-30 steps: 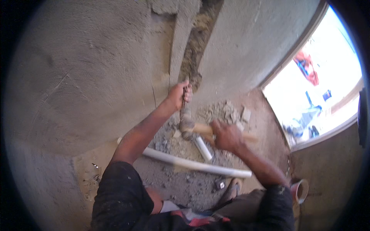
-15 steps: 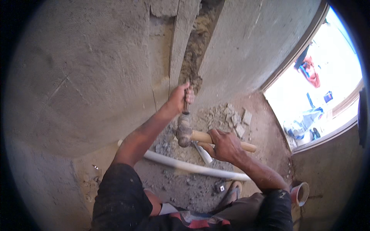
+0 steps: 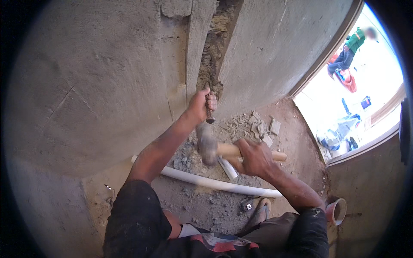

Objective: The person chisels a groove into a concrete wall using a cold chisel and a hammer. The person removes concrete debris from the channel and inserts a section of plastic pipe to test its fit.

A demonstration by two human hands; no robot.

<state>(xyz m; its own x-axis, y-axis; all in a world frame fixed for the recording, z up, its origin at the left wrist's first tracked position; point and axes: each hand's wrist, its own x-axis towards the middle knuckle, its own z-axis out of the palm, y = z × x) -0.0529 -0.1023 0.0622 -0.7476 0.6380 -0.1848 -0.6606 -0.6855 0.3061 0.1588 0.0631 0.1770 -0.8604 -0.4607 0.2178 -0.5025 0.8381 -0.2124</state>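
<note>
My left hand (image 3: 204,104) is wrapped round a metal chisel (image 3: 210,117), its tip up against the lower end of a rough channel (image 3: 213,56) cut in the plaster wall. The chisel's struck end points down toward me. My right hand (image 3: 254,158) grips the wooden handle of a hammer (image 3: 208,150). The hammer's head hangs a short way below the chisel, apart from it and slightly blurred. Broken plaster hides part of the channel's lower end, and my fingers cover the chisel's middle.
A long white pipe (image 3: 219,185) lies across the rubble-strewn floor, with a short white piece (image 3: 228,167) beyond it. Plaster chunks (image 3: 258,127) are heaped by the wall. A bucket (image 3: 335,212) stands at right. Through the bright doorway, a person in green (image 3: 355,41) is visible.
The hammer head has dropped away from the chisel's end, leaving a gap. A person has come into view in the doorway. My left hand keeps its hold.
</note>
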